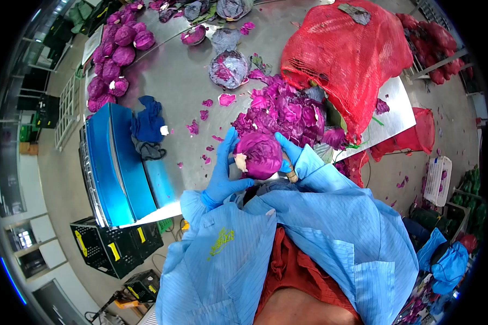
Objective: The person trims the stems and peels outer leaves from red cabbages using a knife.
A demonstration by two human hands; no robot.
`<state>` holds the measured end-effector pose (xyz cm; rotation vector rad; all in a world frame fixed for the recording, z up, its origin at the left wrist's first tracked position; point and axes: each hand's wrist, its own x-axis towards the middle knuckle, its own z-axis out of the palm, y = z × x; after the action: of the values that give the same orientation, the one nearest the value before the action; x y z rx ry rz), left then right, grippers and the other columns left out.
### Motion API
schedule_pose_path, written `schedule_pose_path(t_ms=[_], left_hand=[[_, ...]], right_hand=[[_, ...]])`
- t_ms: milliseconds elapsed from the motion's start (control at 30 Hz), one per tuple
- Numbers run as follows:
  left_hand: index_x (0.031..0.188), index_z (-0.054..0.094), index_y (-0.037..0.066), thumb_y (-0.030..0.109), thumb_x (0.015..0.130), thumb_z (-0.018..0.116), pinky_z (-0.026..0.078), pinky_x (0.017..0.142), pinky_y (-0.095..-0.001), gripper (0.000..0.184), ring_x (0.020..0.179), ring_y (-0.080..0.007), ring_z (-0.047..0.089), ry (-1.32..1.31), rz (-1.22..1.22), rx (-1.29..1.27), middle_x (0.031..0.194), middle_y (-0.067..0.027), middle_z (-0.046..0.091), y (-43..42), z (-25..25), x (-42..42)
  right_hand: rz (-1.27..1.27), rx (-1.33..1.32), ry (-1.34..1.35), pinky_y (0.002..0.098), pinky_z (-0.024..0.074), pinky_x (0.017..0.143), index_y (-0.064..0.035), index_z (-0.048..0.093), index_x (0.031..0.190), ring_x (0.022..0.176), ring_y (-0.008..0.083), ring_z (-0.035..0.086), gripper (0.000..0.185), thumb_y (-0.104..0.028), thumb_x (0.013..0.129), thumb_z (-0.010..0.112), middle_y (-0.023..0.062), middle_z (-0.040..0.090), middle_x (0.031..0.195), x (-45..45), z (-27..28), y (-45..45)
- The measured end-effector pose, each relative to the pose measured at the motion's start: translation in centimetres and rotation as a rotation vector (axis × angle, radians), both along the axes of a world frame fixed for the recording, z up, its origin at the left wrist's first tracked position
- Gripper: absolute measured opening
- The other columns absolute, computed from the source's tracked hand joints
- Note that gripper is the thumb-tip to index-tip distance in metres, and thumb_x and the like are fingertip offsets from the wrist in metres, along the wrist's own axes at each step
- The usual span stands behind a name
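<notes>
Between my gloved hands is a peeled red cabbage (258, 156), bright purple with a pale cut stem on its left. My left hand (222, 176) cups it from the left, thumb below and fingers along its side. On the other side, my right hand (290, 151) touches the cabbage with its fingertips and also holds a tan handle (291, 174); the tool's other end is hidden. Just beyond lies a heap of stripped purple leaves (287, 111). Farther up the table sits a dull, unpeeled cabbage (229, 69).
A red mesh sack (347, 49) covers the right of the metal table (184, 97). Peeled cabbages (123, 55) are piled at the far left. A blue box (116, 162) and a dark blue cloth (148, 119) lie nearer. Black crates (114, 246) stand below left.
</notes>
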<state>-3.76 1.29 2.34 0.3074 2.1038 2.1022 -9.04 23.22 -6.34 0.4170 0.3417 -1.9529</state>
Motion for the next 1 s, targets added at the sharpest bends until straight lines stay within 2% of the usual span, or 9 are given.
schedule_pose_path(t_ms=[133, 233, 367, 433, 467, 600, 833, 867, 1000], left_hand=[[0.15, 0.018, 0.008, 0.02, 0.055, 0.09, 0.021, 0.115, -0.0398, 0.12, 0.14, -0.0262, 0.026, 0.135, -0.237, -0.23, 0.153, -0.0111, 0.022, -0.7, 1.4, -1.7], [0.148, 0.023, 0.007, 0.019, 0.051, 0.091, 0.023, 0.115, -0.0399, 0.119, 0.138, -0.0265, 0.03, 0.081, -0.239, -0.053, 0.151, -0.0113, 0.029, -0.1, 1.4, -1.7], [0.144, 0.032, 0.006, 0.018, 0.053, 0.09, 0.029, 0.112, -0.0388, 0.109, 0.132, -0.0254, 0.039, 0.06, -0.16, -0.009, 0.144, -0.0115, 0.039, 0.1, 0.2, -0.9], [0.142, 0.036, 0.006, 0.016, 0.055, 0.09, 0.032, 0.11, -0.0383, 0.103, 0.13, -0.0247, 0.042, 0.038, -0.067, 0.034, 0.141, -0.0114, 0.042, 0.4, -0.5, -0.2], [0.142, 0.037, 0.005, 0.016, 0.056, 0.089, 0.033, 0.109, -0.0381, 0.101, 0.129, -0.0247, 0.043, 0.0, 0.005, 0.046, 0.14, -0.0114, 0.043, 0.5, -1.2, 0.1], [0.14, 0.038, 0.005, 0.016, 0.062, 0.085, 0.035, 0.107, -0.0377, 0.092, 0.125, -0.0251, 0.046, -0.167, 0.285, 0.097, 0.137, -0.0114, 0.045, 1.0, -4.1, 1.0], [0.138, 0.038, 0.001, 0.026, 0.064, 0.086, 0.037, 0.102, -0.0372, 0.092, 0.118, -0.0276, 0.046, -0.222, 0.651, -0.187, 0.13, -0.0162, 0.044, 1.1, -11.7, 1.6], [0.138, 0.038, 0.001, 0.028, 0.064, 0.086, 0.038, 0.101, -0.0377, 0.093, 0.118, -0.0286, 0.046, -0.229, 0.655, -0.252, 0.129, -0.0171, 0.043, 1.2, -12.6, 1.6], [0.141, 0.034, 0.002, 0.034, 0.066, 0.084, 0.038, 0.1, -0.0392, 0.096, 0.114, -0.0324, 0.046, -0.194, 0.643, -0.443, 0.123, -0.0204, 0.043, 1.9, -12.0, 1.5]], right_hand=[[0.035, 0.136, 0.09, 0.0235, 0.0534, 0.058, -0.004, 0.046, 0.135, 0.078, 0.0161, 0.065, 0.065, -0.055, 0.096, 0.04, 0.0125, 0.062, 0.12, 0.2, 3.8, -1.3], [0.066, 0.137, 0.093, 0.0237, 0.0558, 0.073, -0.004, 0.045, 0.135, 0.09, 0.0175, 0.065, 0.061, -0.052, 0.097, 0.039, 0.0129, 0.059, 0.125, -0.2, 5.0, -2.2], [0.152, 0.231, 0.533, 0.0245, 0.0496, 0.054, -0.0037, 0.056, 0.123, 0.068, 0.0144, 0.062, 0.057, -0.051, 0.097, 0.041, 0.0106, 0.066, 0.099, -0.6, 4.3, -0.6], [0.365, 0.164, 0.362, 0.0245, 0.0421, 0.043, -0.0037, 0.062, 0.114, 0.055, 0.012, 0.056, 0.055, -0.052, 0.096, 0.042, 0.0075, 0.066, 0.081, -2.1, 5.3, -0.4], [0.355, 0.424, 0.243, 0.0234, 0.0291, 0.036, -0.0041, 0.067, 0.102, 0.042, 0.0102, 0.042, 0.053, -0.052, 0.095, 0.043, 0.003, 0.057, 0.063, -1.8, 6.0, -0.4], [-0.031, 0.674, 0.465, 0.0242, 0.0326, 0.037, -0.0033, 0.064, 0.109, 0.042, 0.0103, 0.043, 0.045, -0.042, 0.097, 0.045, 0.0037, 0.059, 0.071, -1.0, 2.2, -1.5], [0.01, 0.733, 1.02, 0.0234, 0.0448, 0.054, -0.0081, 0.06, 0.12, 0.06, 0.0092, 0.054, 0.038, -0.034, 0.101, 0.039, 0.0022, 0.056, 0.081, 3.0, 0.7, -1.1], [-0.027, 0.874, 1.442, 0.0289, 0.0476, 0.065, -0.0083, 0.056, 0.124, 0.072, 0.0147, 0.059, 0.038, -0.034, 0.1, 0.041, 0.0061, 0.058, 0.083, 3.3, -0.8, -1.1], [0.127, 1.01, 1.516, 0.0441, 0.0501, 0.069, -0.0049, 0.055, 0.119, 0.081, 0.0391, 0.062, 0.03, -0.021, 0.095, 0.049, 0.0224, 0.061, 0.095, 4.3, -0.6, -1.4]])
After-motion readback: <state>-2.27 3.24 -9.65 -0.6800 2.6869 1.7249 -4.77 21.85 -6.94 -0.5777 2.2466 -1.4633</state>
